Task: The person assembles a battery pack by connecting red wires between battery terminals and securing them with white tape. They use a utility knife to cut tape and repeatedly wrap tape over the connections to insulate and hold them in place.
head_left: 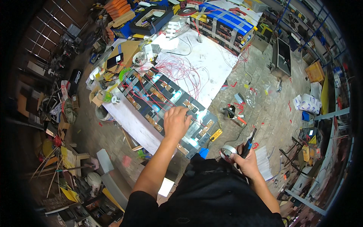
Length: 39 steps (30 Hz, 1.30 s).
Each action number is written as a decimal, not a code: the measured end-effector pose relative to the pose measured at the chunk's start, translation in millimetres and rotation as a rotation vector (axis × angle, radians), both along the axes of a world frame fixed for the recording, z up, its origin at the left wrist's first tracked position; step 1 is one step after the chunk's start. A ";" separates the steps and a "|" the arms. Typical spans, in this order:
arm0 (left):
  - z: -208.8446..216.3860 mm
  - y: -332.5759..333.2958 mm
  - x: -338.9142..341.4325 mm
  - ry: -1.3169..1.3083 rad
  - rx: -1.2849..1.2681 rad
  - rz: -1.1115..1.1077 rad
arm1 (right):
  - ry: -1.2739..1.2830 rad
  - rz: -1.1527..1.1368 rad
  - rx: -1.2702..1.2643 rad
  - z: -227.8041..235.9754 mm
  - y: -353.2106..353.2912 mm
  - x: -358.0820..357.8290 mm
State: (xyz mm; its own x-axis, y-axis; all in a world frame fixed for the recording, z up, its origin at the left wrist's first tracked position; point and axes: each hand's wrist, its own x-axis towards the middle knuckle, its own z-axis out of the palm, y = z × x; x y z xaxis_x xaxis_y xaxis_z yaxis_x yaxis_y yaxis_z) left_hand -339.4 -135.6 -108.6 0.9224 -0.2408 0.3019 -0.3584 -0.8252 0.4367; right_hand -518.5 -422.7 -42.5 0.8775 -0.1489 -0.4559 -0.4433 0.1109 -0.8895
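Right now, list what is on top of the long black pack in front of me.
On top of the pack are red wires, coppery terminal plates and the left hand. Whatever lies beneath the hand is covered.

Left fingers [183, 110] on battery pack [157, 93]

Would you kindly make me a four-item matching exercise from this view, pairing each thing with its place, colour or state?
1. Left hand
2. Right hand
3. Thin wires
4. Taped pack

A. Red, tangled over a white sheet
B. Holding a tape roll
C. Blue on top
D. Over a dark block of cells

Pairs: 1-D, 2-B, 3-A, 4-C
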 end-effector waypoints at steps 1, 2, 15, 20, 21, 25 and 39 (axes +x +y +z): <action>0.5 0.3 0.9 0.005 -0.004 -0.006 | -0.002 0.008 -0.012 0.0 -0.1 0.1; 1.4 0.9 1.6 0.009 -0.008 -0.010 | -0.004 0.017 -0.025 0.3 0.9 0.4; 7.9 12.3 2.2 -0.066 -0.095 -0.084 | -0.098 0.076 0.014 9.9 13.4 16.3; 22.4 -10.1 -49.3 0.629 -0.741 -0.128 | -0.167 0.161 0.170 12.6 10.6 25.5; 23.3 -15.3 -62.2 0.799 -0.922 -0.133 | -0.182 0.176 0.196 17.7 12.2 27.9; 42.5 -24.4 -88.3 1.280 -1.061 -0.106 | -0.197 0.217 0.181 21.3 7.9 30.0; 23.6 -19.4 -122.4 0.857 -1.006 0.054 | -0.358 0.599 -0.448 47.7 8.6 97.4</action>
